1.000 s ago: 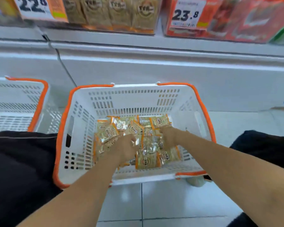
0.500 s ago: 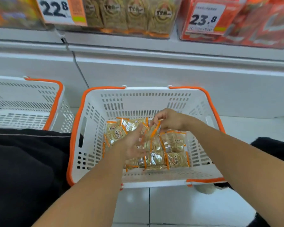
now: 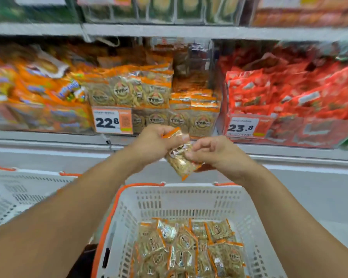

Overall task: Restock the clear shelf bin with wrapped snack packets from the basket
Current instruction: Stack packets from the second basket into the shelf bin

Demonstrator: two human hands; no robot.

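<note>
Snack packet [image 3: 181,157] up in air above basket [image 3: 189,195], tilted, caught between both hands, just in front of clear shelf bin [image 3: 159,117]. Left hand [image 3: 155,143] curled round packet's upper end, thumb on top. Right hand [image 3: 215,151] pinches its right edge, fingers bent. More packets [image 3: 189,249] heaped in basket, near. Price tag [image 3: 112,122] left of bin front.

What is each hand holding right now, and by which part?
Both hold one snack packet above the basket. The left hand grips its upper, orange-edged end; the right hand pinches its right side near the middle.
</note>
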